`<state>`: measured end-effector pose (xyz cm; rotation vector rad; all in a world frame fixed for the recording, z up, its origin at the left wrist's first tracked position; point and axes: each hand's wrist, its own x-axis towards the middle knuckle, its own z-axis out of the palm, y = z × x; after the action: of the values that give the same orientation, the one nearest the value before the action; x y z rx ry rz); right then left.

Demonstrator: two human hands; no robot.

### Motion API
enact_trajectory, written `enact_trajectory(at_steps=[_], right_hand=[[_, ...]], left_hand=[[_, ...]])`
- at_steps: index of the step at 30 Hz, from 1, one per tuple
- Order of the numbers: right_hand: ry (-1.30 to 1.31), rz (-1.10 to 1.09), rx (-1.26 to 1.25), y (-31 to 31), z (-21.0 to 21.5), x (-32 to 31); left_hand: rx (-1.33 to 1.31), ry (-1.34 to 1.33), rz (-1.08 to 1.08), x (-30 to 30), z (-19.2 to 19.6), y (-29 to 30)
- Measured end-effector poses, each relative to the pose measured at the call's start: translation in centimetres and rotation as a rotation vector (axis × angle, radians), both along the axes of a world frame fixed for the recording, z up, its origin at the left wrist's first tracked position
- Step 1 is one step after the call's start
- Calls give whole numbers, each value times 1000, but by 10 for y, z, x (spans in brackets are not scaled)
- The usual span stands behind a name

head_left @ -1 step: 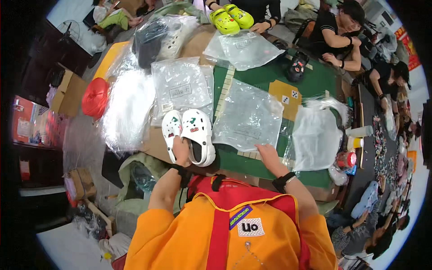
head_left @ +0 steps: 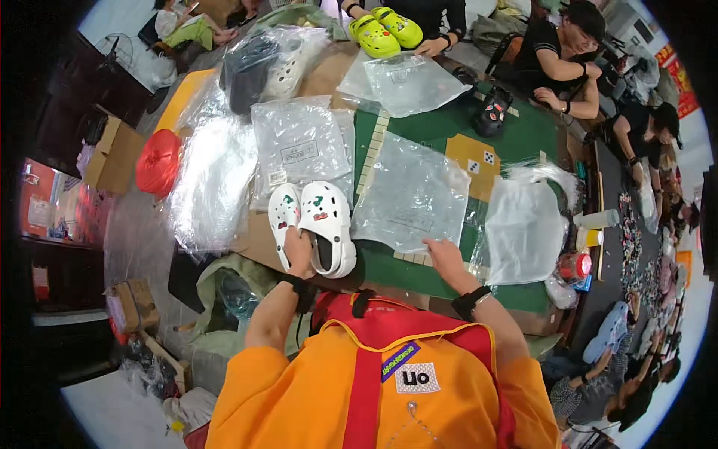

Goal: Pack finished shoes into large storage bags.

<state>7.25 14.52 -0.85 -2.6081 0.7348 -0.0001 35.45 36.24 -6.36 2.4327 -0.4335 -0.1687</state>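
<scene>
Hold white perforated foam clogs [head_left: 327, 206] firm in clamped L hand [head_left: 299, 251], nr front edge of green-topped table [head_left: 381, 263]; w/ R hand [head_left: 449, 265] at clear plastic bag [head_left: 411, 191] rim (can't tell if pinched), lift one layer gently.

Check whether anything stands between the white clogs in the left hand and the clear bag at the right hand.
Nothing visible does. The left hand holds the white clogs just left of the clear bag, whose near edge meets the right hand; no other object lies between them.
</scene>
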Motion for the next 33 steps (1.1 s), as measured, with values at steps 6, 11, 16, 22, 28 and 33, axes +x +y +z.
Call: enact_trajectory(at_steps=[6,11,16,22,28,33], right_hand=[[-185,-110,393,6,-31,-19],[-106,-196,745,10,-40,-15],[-322,-150,251,1,-15,3],[-266,64,-188,-3,-3,12],[-105,20,-192,9,24,19],[-246,-20,-79,3,18,19]], left_hand=[[-80,34,-128,5,31,26],[-30,-31,-329,8,63,35],[-325,335,-401,20,89,30],[-339,540,-706,10,126,18],[-179,537,-1157,-32,148,-12],[-138,647,-1205,-39,112,-21]])
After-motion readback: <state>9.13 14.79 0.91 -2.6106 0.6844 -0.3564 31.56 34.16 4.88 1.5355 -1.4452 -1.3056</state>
